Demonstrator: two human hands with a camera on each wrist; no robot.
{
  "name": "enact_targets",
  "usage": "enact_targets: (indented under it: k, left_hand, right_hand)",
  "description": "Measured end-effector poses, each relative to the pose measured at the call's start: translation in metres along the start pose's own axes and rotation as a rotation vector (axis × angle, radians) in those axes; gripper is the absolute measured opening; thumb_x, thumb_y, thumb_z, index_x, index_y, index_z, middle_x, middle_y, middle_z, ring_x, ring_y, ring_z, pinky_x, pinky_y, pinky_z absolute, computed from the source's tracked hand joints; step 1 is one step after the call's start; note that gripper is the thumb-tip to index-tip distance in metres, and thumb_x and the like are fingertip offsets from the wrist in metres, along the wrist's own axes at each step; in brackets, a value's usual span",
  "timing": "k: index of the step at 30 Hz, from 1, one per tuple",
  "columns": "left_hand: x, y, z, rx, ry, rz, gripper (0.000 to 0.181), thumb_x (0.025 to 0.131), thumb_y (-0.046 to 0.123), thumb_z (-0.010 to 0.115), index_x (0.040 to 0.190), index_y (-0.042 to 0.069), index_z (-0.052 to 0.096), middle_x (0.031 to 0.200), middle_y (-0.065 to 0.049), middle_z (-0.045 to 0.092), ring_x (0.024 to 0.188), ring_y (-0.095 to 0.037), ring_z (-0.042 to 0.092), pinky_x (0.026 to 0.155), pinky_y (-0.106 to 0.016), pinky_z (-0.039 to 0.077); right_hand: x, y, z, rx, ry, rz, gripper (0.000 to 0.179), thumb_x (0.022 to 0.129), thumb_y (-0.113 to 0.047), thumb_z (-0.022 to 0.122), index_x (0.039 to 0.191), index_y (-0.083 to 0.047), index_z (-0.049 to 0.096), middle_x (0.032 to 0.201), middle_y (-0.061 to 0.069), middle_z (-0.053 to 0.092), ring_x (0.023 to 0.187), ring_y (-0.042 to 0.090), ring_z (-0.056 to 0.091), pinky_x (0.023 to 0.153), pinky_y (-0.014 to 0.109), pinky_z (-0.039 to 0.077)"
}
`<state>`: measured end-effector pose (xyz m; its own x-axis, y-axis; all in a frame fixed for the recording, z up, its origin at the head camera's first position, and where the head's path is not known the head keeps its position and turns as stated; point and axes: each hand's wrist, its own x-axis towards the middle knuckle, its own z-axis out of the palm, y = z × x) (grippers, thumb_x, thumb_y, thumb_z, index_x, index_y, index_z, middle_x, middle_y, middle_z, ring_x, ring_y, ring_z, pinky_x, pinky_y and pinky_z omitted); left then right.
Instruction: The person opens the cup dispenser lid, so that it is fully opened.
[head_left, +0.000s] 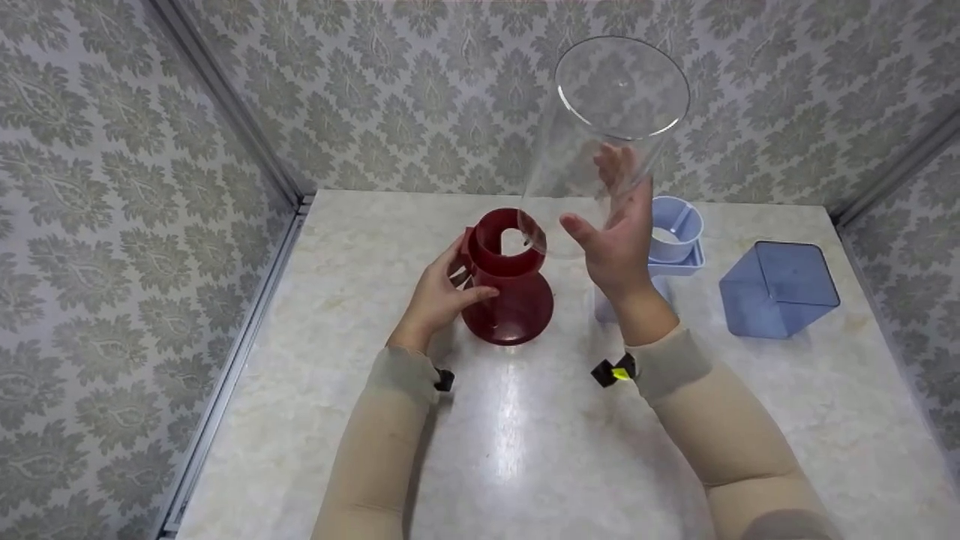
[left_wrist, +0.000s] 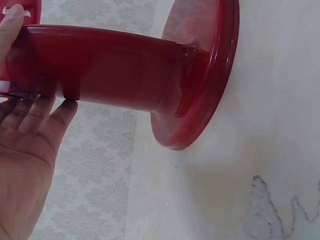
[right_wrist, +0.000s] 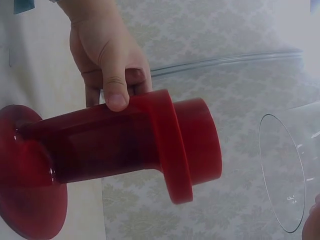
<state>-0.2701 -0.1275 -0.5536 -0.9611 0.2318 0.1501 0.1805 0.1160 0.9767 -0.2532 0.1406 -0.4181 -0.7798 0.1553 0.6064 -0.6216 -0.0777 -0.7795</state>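
Observation:
A red stand (head_left: 511, 307) with a round foot and a collared, hollow top stands upright on the table. My left hand (head_left: 442, 291) grips its upper column from the left, thumb in front and fingers behind; the left wrist view shows the column (left_wrist: 95, 67) between thumb and fingers. Up and to the right, my right hand (head_left: 619, 229) holds a clear cylinder (head_left: 577, 150) tilted, its lower end near the stand's top. In the right wrist view a gap separates the cylinder's round end (right_wrist: 282, 172) from the red collar (right_wrist: 172, 145).
Behind the right forearm, a light-blue piece (head_left: 677, 240) with a round ring on a square base stands on the table (head_left: 300, 465). Farther right is a translucent blue square container (head_left: 776, 292). Patterned walls (head_left: 420, 97) enclose the back and sides.

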Motion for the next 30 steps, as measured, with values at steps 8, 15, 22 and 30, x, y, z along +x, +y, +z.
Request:
enact_targets:
  k: [8, 15, 22, 30]
  left_hand:
    - [0.002, -0.002, 0.001, 0.02, 0.008, -0.009, 0.113, 0.084, 0.028, 0.104, 0.177, 0.029, 0.04, 0.156, 0.004, 0.067, 0.16, -0.022, 0.055, 0.131, -0.049, 0.05]
    - [0.004, -0.004, 0.004, 0.034, 0.014, 0.009, 0.109, 0.086, 0.021, 0.103, 0.176, 0.029, 0.043, 0.152, 0.003, 0.07, 0.151, -0.024, 0.063, 0.125, -0.048, 0.055]
    - [0.005, -0.004, 0.003, 0.039, 0.023, 0.015, 0.107, 0.087, 0.02, 0.102, 0.175, 0.029, 0.044, 0.154, 0.005, 0.069, 0.149, -0.023, 0.065, 0.124, -0.046, 0.057]
    - [0.011, -0.006, 0.0, 0.03, 0.039, 0.014, 0.106, 0.087, 0.018, 0.101, 0.175, 0.029, 0.044, 0.154, 0.003, 0.068, 0.148, -0.023, 0.065, 0.124, -0.049, 0.057]
  right_hand:
    - [-0.003, 0.014, -0.011, -0.02, 0.028, 0.003, 0.147, 0.07, -0.076, 0.099, 0.166, 0.011, 0.028, 0.171, 0.032, 0.045, 0.161, 0.04, 0.045, 0.142, 0.042, 0.032]
    - [-0.006, 0.028, -0.015, -0.004, 0.052, 0.003, 0.145, 0.069, -0.074, 0.101, 0.164, 0.01, 0.029, 0.167, 0.029, 0.047, 0.16, 0.036, 0.045, 0.14, 0.041, 0.033]
    - [-0.008, 0.033, -0.018, 0.051, 0.075, 0.008, 0.147, 0.068, -0.07, 0.104, 0.164, 0.01, 0.028, 0.165, 0.026, 0.047, 0.162, 0.044, 0.041, 0.14, 0.04, 0.031]
    - [-0.01, 0.034, -0.02, 0.079, 0.082, -0.01, 0.14, 0.068, -0.069, 0.104, 0.16, 0.009, 0.033, 0.163, 0.027, 0.049, 0.159, 0.034, 0.048, 0.14, 0.045, 0.032]
